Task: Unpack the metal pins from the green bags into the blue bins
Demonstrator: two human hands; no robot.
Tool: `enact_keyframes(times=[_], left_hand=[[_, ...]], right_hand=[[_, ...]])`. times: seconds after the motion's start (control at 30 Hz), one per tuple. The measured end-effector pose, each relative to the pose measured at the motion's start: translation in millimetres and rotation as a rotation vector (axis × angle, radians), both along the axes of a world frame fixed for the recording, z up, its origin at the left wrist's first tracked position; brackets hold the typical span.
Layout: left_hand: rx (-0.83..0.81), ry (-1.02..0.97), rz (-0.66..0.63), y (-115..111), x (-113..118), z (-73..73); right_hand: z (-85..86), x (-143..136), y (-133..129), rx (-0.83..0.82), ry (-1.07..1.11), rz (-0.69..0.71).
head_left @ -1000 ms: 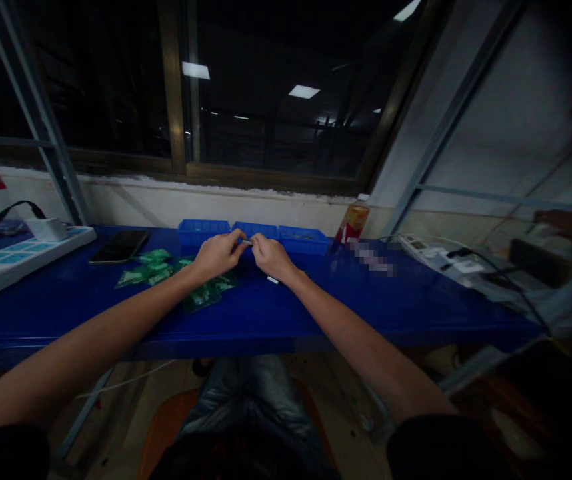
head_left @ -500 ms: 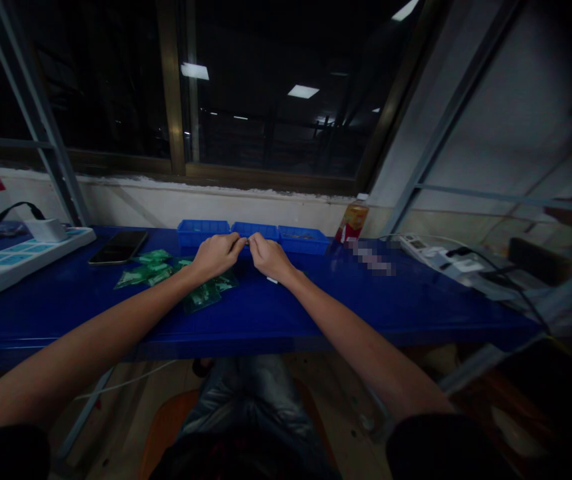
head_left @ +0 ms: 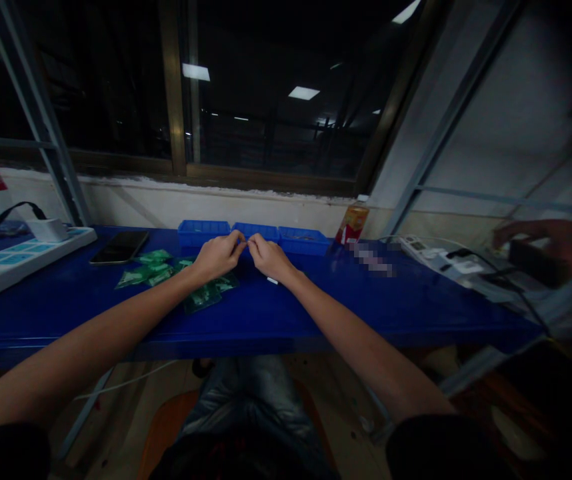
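Above the middle of the blue table [head_left: 316,313], my left hand [head_left: 220,255] and my right hand [head_left: 267,257] meet with their fingertips almost touching. Both are closed in a pinch, and whatever lies between the fingers is too small to make out. Under and beside my left hand lie several small green plastic packets [head_left: 153,270]. A small white piece [head_left: 273,281] rests on the table just below my right hand. Right behind the hands stand three blue bins in a row: a left bin [head_left: 201,229], a middle bin [head_left: 256,231] and a right bin [head_left: 303,241].
A phone [head_left: 119,247] and a white power strip [head_left: 31,260] lie to the left. At the back right stands a drink bottle [head_left: 353,222]. Farther right, another person's hand [head_left: 531,237] is near a dark object [head_left: 539,263], beside a second power strip [head_left: 446,263] with cables.
My fingers have shifted slightly where they meet, the left ones lifting a little. Another person's hand has come farther into view at the far right.
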State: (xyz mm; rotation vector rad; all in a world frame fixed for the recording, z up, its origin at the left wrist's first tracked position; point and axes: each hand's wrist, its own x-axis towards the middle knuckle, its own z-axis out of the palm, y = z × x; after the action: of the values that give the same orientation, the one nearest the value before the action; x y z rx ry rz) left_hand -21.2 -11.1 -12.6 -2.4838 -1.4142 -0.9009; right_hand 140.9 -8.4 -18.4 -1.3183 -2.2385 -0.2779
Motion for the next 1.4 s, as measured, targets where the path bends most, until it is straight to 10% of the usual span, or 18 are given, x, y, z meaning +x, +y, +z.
enact_keyframes(times=[1.4], left_hand=[[-0.015,0.009,0.005,-1.5,-0.9,3.6]], right_hand=[[1.5,-0.2,-2.9,0.020,0.066,0.090]])
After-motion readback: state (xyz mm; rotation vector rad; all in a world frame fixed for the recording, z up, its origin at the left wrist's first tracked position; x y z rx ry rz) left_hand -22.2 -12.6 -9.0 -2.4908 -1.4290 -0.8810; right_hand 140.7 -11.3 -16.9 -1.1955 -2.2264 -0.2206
